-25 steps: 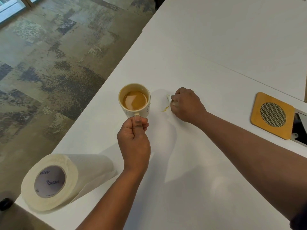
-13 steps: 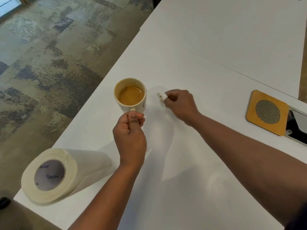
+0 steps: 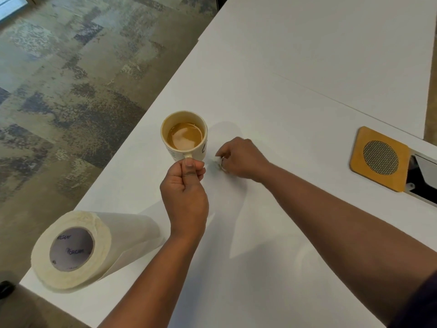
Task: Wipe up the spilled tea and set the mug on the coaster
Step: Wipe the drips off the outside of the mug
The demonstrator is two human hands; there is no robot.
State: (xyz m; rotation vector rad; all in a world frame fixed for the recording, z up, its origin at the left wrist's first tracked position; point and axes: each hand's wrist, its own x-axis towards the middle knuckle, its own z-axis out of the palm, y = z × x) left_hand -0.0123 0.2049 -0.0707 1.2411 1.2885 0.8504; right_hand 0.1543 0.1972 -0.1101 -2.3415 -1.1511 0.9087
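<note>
1. Your left hand grips the handle of the mug, fingers curled round it and thumb pressed on top; the handle points to 6 o'clock, toward you.
2. The mug stands upright on the white desk, near its left edge, with light brown tea inside.
3. Your right hand sits at 3 o'clock of the mug, just beside it, fingers curled and pinching a small white wad of paper against the desk.
4. No spilled tea shows on the desk round the wad; what lies under your hand is hidden.
5. The coaster, a yellow-brown square with a round mesh centre, lies flat at 3 o'clock of your right hand, well apart from the mug and bare.
6. The coaster touches the edge of a dark opening in the desk at the right border.
7. A paper towel roll lies on its side at 8 o'clock of the mug, at the desk's near left corner, its core facing you.
</note>
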